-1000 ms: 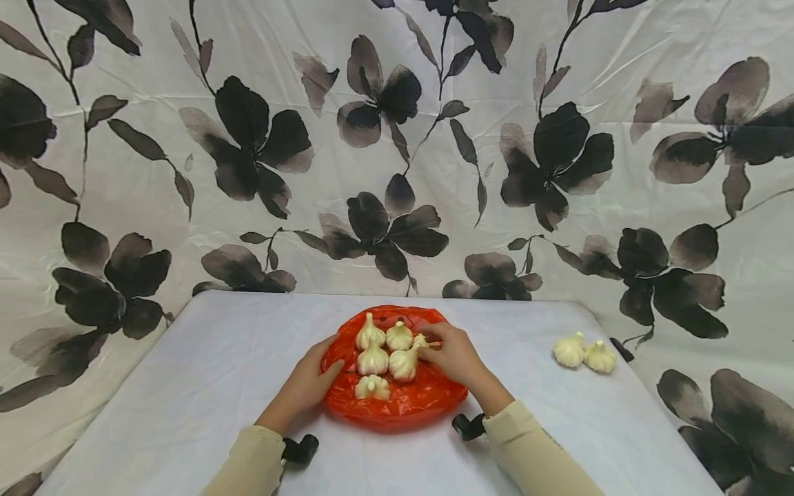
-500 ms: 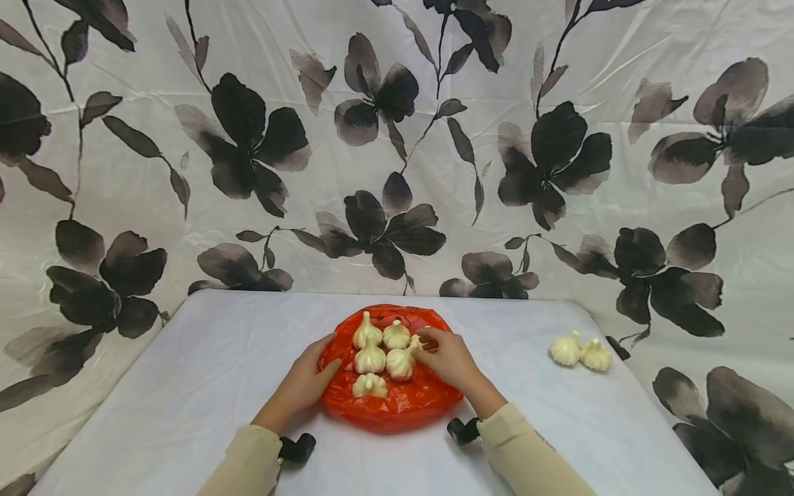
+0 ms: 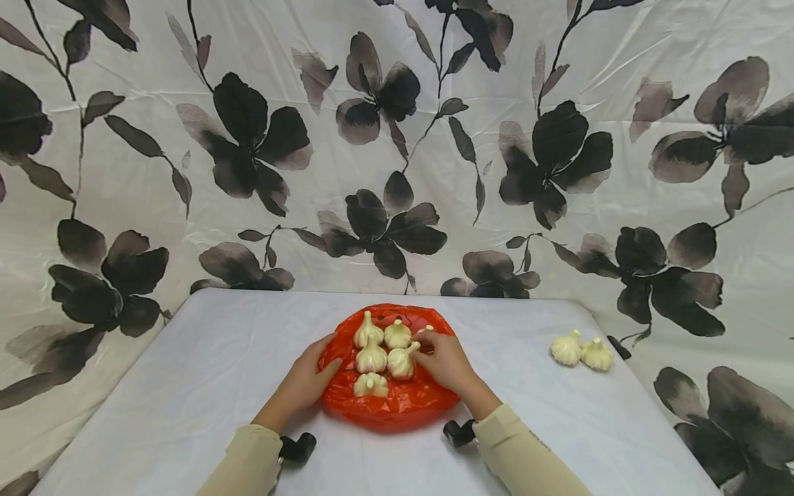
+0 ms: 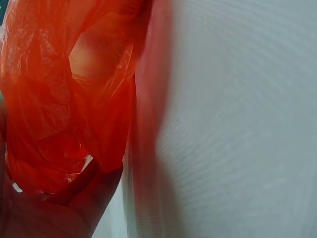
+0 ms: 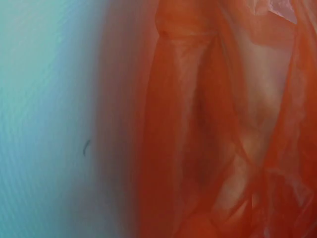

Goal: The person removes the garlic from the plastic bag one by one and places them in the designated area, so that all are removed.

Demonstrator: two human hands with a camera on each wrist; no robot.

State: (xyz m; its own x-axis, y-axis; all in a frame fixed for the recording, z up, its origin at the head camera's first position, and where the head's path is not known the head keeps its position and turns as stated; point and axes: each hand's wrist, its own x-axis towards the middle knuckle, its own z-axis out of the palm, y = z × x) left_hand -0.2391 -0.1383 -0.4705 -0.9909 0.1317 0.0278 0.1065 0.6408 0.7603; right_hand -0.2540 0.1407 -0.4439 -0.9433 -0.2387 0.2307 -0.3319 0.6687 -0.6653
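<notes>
Garlic bulbs (image 3: 371, 358) top red bag (image 3: 397, 410); left fingers (image 3: 319, 347) clasp its side, right fingers (image 3: 437, 340) bent, hold unclear

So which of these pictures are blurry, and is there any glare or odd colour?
Head view: even light, mostly sharp, small glints on the red bag. Left wrist: shine on the bag's folds, a reddish blur beside them, faint stripes on the white tabletop. Right wrist: softest, the bag's left edge smeared, the tabletop tinted blue-green.
</notes>
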